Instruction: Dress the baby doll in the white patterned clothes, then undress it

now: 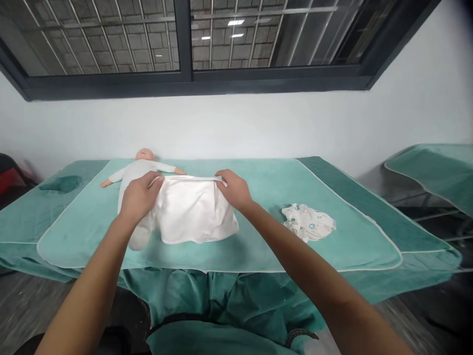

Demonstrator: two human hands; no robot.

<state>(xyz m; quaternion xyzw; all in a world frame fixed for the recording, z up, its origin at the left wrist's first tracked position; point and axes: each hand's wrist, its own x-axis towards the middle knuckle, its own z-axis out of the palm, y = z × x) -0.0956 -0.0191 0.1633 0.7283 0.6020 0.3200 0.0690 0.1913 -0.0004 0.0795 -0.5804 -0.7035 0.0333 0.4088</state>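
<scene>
A baby doll (137, 170) in a pale grey suit lies on its back on a light green mat (266, 241), head toward the wall. A white cloth (192, 212) hangs over its lower body. My left hand (138, 196) is closed on the cloth's upper left corner, over the doll's torso. My right hand (234, 190) pinches the upper right corner. The cloth's top edge is stretched between both hands.
A crumpled white garment with green print (308, 223) lies on the mat to the right. A folded dark green cloth (61, 183) sits at the far left. The table (417, 236) stands against a white wall under a window. Another green-covered table (436, 170) is at right.
</scene>
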